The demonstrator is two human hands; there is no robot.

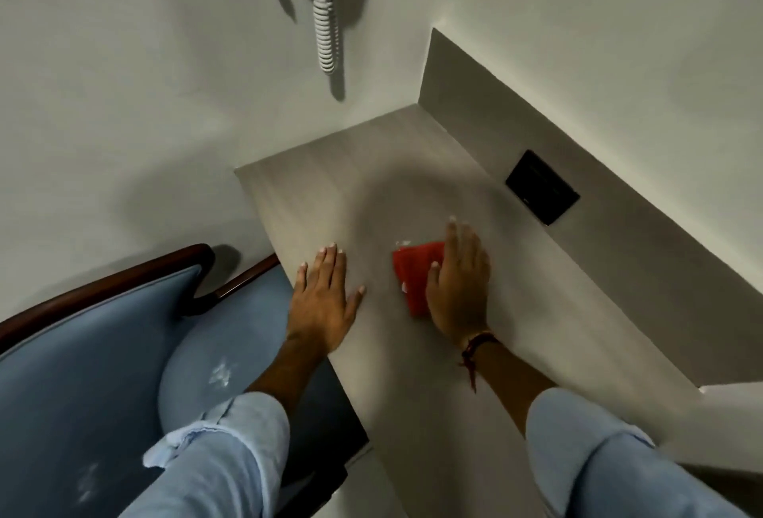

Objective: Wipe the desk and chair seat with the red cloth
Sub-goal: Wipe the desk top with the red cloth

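Both hands were down on the desk (413, 171). Right hand (458, 282) lay flat, palm down, fingers stretched out and close together, pressing on the red cloth (415, 278); it did not grip the cloth but covered its right part, so that the folded red fabric stuck out to the left of the thumb. A small white tag or scrap showed at the cloth's far edge, too blurred to identify. The cloth sat near the middle of the desk top, well away from the far corner where the desk met the wall.

Left hand (324, 294) rested open on the desk close to its left edge, fingers together and pointing away, thumb spread out to the side, holding nothing. It lay beside the cloth without touching it.

A red thread bracelet (475, 346) circled the right wrist, with a loose end hanging. Both forearms came out of rolled light blue sleeves (223, 447).

The chair (82, 352), upholstered in blue with a dark wooden frame, stood at the desk's left edge, its seat partly tucked beneath it. Pale smudges marked the seat fabric. A black panel (543, 187) was set in the low ledge along the desk's right edge. A white coiled cord (326, 34) hung on the wall beyond the desk.
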